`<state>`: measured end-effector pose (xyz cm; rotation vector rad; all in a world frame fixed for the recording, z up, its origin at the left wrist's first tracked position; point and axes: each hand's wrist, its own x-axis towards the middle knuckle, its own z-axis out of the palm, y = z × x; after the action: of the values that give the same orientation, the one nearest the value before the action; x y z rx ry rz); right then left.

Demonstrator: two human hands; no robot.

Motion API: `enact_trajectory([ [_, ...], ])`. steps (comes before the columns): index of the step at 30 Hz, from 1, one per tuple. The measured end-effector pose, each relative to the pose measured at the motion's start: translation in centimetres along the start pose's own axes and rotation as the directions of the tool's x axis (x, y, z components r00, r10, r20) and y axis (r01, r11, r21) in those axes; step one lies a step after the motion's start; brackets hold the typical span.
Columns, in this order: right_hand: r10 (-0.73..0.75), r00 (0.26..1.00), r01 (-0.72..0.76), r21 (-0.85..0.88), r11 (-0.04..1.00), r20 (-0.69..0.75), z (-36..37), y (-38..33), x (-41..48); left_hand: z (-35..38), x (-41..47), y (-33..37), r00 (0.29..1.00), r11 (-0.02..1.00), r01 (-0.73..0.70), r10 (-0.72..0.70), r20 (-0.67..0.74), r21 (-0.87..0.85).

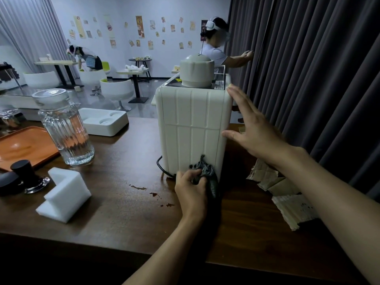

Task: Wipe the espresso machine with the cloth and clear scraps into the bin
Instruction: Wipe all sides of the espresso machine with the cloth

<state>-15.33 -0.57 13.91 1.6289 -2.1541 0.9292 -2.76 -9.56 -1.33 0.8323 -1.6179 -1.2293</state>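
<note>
- While the espresso machine [191, 128] stands toward the right of the dark wooden table [127, 223], its back faces the camera: a glossy cream-white panel with rounded corners, raised vertical ribs and a horizontal seam across the middle.
- A pale domed lid [197, 68] sits on its dark top, and a black cord [161, 167] leaves its lower left corner.
- The left hand [190, 188] has its fingers curled tight round a dark, knobbly cloth [207, 173], holding it bunched against the bottom of the panel near the right edge; the rest of the cloth trails onto the table beside the wrist.
- The right hand [253, 130] is spread, fingers straight and apart, gripping nothing; its thumb touches the machine's right edge at mid-height and its fingertips reach the upper right corner.
- Torn cardboard scraps [287, 194] lie on the table just right of the machine, beside a dark curtain [318, 79].
- Brown spills [154, 194] dot the table left of the left hand.
- Further left stand a white foam block [63, 194], a ribbed glass jar [65, 128] and an orange tray [22, 147].
</note>
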Motion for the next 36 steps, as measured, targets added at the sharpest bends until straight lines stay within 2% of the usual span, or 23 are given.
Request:
enact_trajectory([
  [3, 0.001, 1.000, -0.001, -0.005, 1.000, 0.002, 0.0, 0.0, -0.1, 0.3, -0.4, 0.2, 0.997, 0.997, 0.070, -0.071, -0.023, -0.025],
  [9, 0.002, 1.000, -0.002, -0.011, 1.000, -0.001, -0.1, -0.1, -0.1, 0.7, -0.1, 0.9, 0.995, 0.995, 0.087, -0.089, -0.041, -0.049],
  [15, 0.000, 1.000, 0.000, -0.005, 1.000, -0.004, -0.1, -0.2, -0.1, 0.8, 0.0, 0.4, 0.987, 0.988, 0.156, -0.156, 0.021, 0.021],
  [20, -0.002, 1.000, 0.002, -0.001, 1.000, 0.002, 0.0, -0.2, -0.1, 0.9, 0.2, 1.8, 0.999, 0.998, 0.048, -0.048, -0.013, -0.030],
  [24, 0.014, 1.000, -0.014, -0.003, 1.000, 0.012, -0.3, -0.4, -0.2, 1.1, -1.0, 1.2, 0.994, 0.993, 0.112, -0.112, 0.022, -0.030],
  [26, 0.006, 1.000, -0.006, -0.008, 1.000, 0.014, -0.3, -0.4, -0.2, 1.1, -0.6, 1.9, 0.998, 0.997, 0.063, -0.063, 0.004, -0.050],
  [29, -0.009, 1.000, 0.009, -0.106, 0.994, -0.004, -0.2, -0.2, -0.1, 0.9, 0.4, 2.9, 0.999, 0.997, -0.006, 0.003, -0.033, -0.083],
  [33, -0.045, 0.999, 0.039, -0.227, 0.973, -0.023, -0.2, -0.3, 0.3, 0.9, -0.6, 1.5, 0.998, 0.996, 0.064, -0.065, -0.015, -0.059],
  [36, -0.082, 0.997, 0.077, -0.238, 0.968, -0.010, -0.1, -0.6, 0.5, 0.8, 0.0, 1.7, 0.999, 0.999, 0.012, -0.014, -0.032, -0.051],
])
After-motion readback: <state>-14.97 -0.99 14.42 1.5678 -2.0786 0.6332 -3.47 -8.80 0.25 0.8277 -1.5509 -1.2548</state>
